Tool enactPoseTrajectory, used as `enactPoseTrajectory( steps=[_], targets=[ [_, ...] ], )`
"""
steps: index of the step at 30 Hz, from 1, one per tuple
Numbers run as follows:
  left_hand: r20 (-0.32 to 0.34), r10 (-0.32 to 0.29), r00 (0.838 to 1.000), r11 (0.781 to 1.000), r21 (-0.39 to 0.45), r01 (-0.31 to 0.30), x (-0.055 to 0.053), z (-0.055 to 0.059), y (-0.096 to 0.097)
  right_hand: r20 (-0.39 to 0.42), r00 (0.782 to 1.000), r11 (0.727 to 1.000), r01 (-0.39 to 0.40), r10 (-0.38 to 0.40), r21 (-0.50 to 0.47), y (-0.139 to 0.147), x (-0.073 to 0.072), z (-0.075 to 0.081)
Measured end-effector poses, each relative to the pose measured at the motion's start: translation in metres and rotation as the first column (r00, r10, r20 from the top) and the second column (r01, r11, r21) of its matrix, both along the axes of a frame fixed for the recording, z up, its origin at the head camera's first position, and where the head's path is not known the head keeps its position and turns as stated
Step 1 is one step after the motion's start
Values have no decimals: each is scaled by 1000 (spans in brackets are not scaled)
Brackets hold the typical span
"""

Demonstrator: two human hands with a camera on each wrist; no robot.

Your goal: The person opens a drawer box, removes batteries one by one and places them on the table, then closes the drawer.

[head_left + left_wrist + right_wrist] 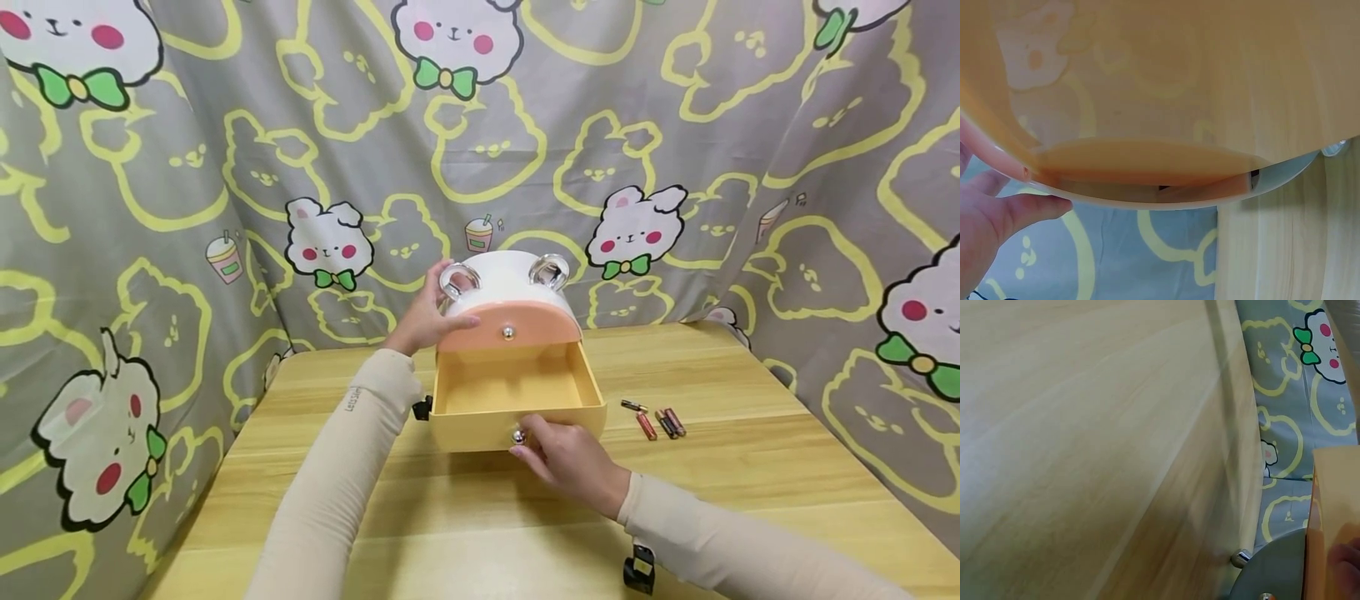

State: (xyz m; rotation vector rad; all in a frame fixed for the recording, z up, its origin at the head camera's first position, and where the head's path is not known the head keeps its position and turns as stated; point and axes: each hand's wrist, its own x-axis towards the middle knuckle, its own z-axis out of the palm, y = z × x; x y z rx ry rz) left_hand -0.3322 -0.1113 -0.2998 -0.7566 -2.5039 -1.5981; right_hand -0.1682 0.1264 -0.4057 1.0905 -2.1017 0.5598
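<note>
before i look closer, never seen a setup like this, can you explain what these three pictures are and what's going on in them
There's no machine here, just a person's two bare hands. The widest picture comes from a camera on the head, looking forward and down; the other two come from cameras worn on the left and right wrists.

On the wooden table stands a white-topped box with its yellow drawer pulled out. Several small batteries lie to the right.

The left hand rests against the box's upper side. The right hand pinches the drawer's shiny knob. The right wrist picture shows mostly bare wood.
</note>
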Motion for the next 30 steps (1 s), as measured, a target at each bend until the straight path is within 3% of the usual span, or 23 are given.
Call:
enactPoseTrajectory(
  steps=[2,8,9,30],
  targets=[
    [6,-7,1000,1000,1,7,4,3,0,-11,1000,1000,-13,13,-7,-1,-1,0],
    [10,-13,1000,1000,5,13,1,1,0,-4,999,999,-46,46,-24,0,-4,1],
    [5,-10,1000,1000,4,10,-3,-2,-1,2,999,999,-47,47,-26,1,-4,1],
    [12,2,1000,1000,-5,-2,0,0,-1,-4,1000,998,-25,25,-52,3,-29,1]
  ],
)
